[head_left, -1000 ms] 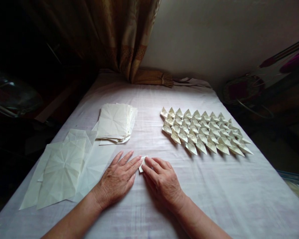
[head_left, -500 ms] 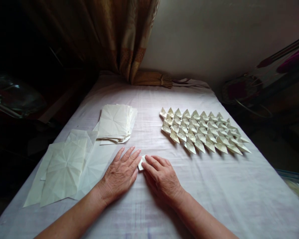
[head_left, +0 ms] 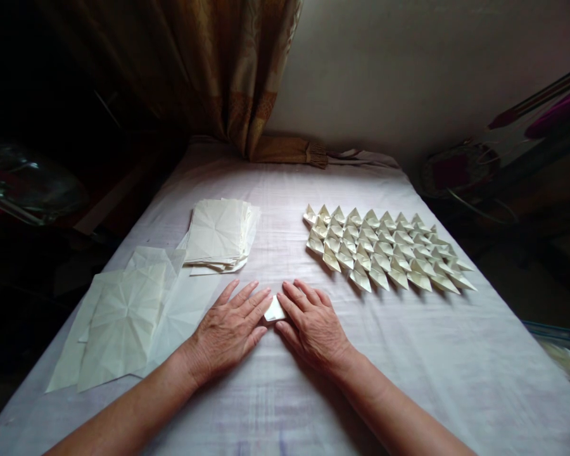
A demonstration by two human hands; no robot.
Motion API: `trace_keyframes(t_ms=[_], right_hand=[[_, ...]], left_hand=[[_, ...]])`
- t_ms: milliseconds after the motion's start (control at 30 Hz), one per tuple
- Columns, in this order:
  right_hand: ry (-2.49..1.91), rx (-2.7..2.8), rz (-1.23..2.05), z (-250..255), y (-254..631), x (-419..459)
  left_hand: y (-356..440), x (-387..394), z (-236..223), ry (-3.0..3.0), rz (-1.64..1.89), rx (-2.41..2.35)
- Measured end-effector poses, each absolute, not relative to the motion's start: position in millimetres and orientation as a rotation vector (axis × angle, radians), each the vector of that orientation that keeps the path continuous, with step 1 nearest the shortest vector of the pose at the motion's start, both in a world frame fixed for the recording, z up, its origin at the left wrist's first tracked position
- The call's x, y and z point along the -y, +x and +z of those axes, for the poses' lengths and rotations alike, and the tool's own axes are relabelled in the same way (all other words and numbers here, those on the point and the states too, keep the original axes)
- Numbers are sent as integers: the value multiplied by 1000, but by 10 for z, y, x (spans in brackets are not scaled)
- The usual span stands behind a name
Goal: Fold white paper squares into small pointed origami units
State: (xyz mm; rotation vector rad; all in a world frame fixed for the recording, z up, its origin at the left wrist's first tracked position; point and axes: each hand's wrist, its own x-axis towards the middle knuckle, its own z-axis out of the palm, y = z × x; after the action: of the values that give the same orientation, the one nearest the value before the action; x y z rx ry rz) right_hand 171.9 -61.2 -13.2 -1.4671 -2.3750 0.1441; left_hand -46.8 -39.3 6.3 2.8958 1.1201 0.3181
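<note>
A small folded piece of white paper (head_left: 275, 310) lies on the cloth between my hands, partly hidden by fingers on both sides. My left hand (head_left: 232, 322) rests flat, fingers stretched out, with its fingertips at the paper's left edge. From the other side, my right hand (head_left: 313, 322) lies with extended fingers over the paper's right part. Both palms face down and the fingers press rather than grasp. Off to the right stand rows of folded paper boats (head_left: 384, 247), set close together with pointed tips up.
A stack of creased paper squares (head_left: 216, 231) sits beyond my left hand. Loose creased sheets (head_left: 123, 316) overlap nearer on the left. A pale cloth (head_left: 408, 373) covers the table. A brown curtain (head_left: 261, 82) hangs at the far edge, beside a wall (head_left: 384, 76).
My right hand has flattened, its fingers now stretched forward instead of curled over the paper. More of the folded paper shows. My left hand stays nearly in place.
</note>
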Motion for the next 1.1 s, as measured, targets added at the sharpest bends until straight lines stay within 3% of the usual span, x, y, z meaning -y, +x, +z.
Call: trace_keyframes(t_ms=[500,1100], right_hand=[[-1313,2393,217,-116,1914,738],[-1425,2436,194,-109,1851,699]], left_hand=[[-602,326,28,2872,116,-838],[-682,264,37,2892,75,-734]])
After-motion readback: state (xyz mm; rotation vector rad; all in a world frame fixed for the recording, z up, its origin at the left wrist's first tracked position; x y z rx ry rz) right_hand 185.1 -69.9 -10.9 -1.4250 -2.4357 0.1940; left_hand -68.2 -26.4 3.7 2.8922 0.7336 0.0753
